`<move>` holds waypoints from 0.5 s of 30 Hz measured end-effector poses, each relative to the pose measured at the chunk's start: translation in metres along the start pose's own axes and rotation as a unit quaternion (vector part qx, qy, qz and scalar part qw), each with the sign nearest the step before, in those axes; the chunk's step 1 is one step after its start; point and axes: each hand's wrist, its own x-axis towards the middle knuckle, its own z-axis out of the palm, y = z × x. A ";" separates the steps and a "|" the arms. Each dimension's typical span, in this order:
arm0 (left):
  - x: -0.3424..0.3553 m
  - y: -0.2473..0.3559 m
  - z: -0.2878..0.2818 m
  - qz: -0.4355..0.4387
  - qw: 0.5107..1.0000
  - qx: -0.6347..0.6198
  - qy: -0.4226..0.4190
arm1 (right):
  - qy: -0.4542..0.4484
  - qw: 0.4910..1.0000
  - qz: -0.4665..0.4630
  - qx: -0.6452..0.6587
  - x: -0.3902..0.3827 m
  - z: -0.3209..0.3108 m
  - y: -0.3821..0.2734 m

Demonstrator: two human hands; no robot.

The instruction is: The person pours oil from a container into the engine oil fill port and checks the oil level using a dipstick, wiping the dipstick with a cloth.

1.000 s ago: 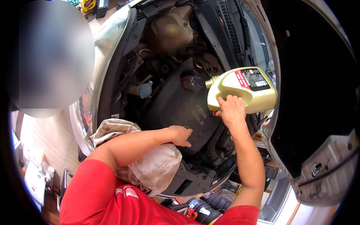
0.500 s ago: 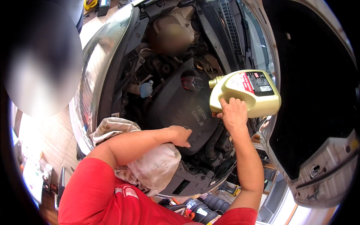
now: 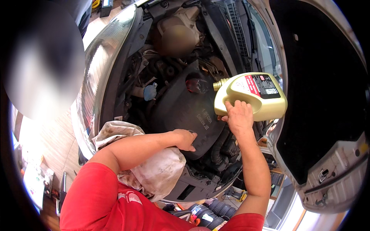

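Observation:
My right hand [image 3: 241, 115] grips the handle of a gold-green plastic oil jug [image 3: 269, 106]. The jug lies tilted on its side in the air, its threaded neck pointing left. Just left of the neck is a dark, shiny, funnel-like piece [image 3: 198, 86] with a red patch, at the upper part of the black engine cover [image 3: 179, 111]. No stream of liquid can be made out. My left hand [image 3: 185, 139] rests on the lower part of the cover, thumb and forefinger apart, nothing visible in it. Beneath my left forearm, a stained pale cloth [image 3: 162, 169] drapes over the car's front edge.
A blue cap [image 3: 150, 91] tops a filler neck left of the cover. The headlight [image 3: 106, 54] borders the bay at left, and the raised hood [image 3: 320, 84] stands at right. Tyres [image 3: 217, 211] are below. A blurred patch hides part of the far left.
The jug has shifted very slightly left in my right hand. My left hand stays in place on the cover.

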 end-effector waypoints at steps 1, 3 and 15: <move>0.000 0.000 0.000 0.000 1.000 -0.001 0.000 | 0.000 1.000 0.001 0.000 0.000 0.001 0.000; 0.000 0.001 0.000 0.000 1.000 0.000 0.001 | 0.000 1.000 0.002 0.003 0.000 0.002 0.001; -0.001 0.002 -0.002 0.002 1.000 -0.005 0.003 | 0.000 1.000 -0.003 0.014 0.002 0.004 0.000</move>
